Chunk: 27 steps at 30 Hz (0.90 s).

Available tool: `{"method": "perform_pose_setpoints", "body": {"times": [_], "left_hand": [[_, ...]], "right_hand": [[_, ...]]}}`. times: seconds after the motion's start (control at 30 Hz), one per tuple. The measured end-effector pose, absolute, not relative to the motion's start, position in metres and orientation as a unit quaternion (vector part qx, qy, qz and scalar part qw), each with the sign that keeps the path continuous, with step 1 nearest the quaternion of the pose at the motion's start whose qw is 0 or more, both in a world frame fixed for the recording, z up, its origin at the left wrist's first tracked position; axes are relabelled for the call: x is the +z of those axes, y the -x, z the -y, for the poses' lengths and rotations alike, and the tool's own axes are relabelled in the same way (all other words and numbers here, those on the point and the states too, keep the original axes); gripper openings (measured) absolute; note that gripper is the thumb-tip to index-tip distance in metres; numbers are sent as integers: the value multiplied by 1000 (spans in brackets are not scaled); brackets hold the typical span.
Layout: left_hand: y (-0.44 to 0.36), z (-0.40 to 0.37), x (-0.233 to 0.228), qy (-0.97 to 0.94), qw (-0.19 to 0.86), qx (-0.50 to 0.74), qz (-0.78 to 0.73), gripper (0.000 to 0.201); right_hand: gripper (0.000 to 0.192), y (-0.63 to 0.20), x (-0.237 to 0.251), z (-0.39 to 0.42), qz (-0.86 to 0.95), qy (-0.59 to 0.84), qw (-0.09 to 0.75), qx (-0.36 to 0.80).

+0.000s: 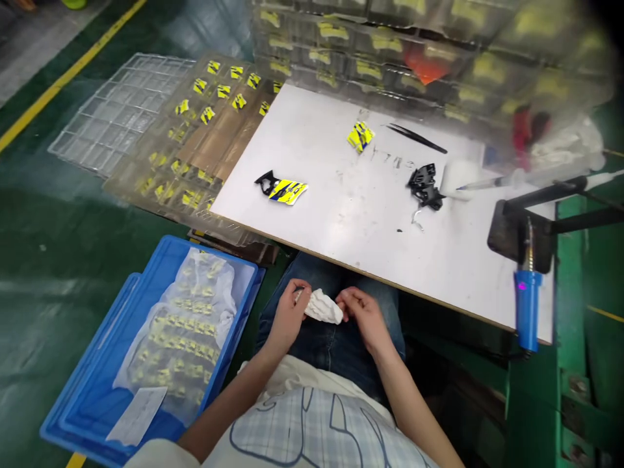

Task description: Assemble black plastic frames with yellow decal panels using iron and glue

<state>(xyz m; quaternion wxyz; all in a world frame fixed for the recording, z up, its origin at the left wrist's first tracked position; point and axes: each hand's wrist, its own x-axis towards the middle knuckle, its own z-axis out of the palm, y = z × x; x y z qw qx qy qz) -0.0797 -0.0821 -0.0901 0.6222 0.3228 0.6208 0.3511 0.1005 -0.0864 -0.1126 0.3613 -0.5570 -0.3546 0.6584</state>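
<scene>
A crumpled white cloth (322,307) is stretched between my hands above my lap, below the table's front edge. My left hand (292,312) pinches its left end between thumb and fingers. At the other end, the curled fingers of my right hand (363,315) close on the cloth's edge. On the white table (331,227) ahead lies a yellow and blue patterned part with a black piece (281,189). Farther back is another yellow patterned piece (361,136). Several black parts (426,186) lie in a cluster toward the right.
Black tweezers (418,137) lie near the stacked clear trays (341,45). A blue-handled soldering iron (528,305) hangs in a black holder at right. Left are trays of yellow parts (207,116) and a blue crate (92,396) with bagged parts.
</scene>
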Motion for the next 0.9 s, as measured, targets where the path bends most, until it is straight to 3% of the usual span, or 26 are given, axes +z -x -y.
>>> {"method": "perform_pose_setpoints", "body": {"times": [0.1,0.23,0.47,0.7,0.9], "left_hand": [[75,70,-94,-329,632,353,-606,27],[51,59,-97,-353,666,340,-562,27],[31,60,-105,-354,730,287,-509,43],[44,61,-107,-385,710,250,-534,22],[43,57,-100,-365,707,264,-545,28]], "right_hand": [[44,-119,-116,88,323,588,403,623],[41,-118,-109,96,323,571,398,641],[39,-123,-116,103,253,602,415,633],[43,-142,-136,98,183,659,474,555],[33,-152,-148,98,161,689,515,483]]}}
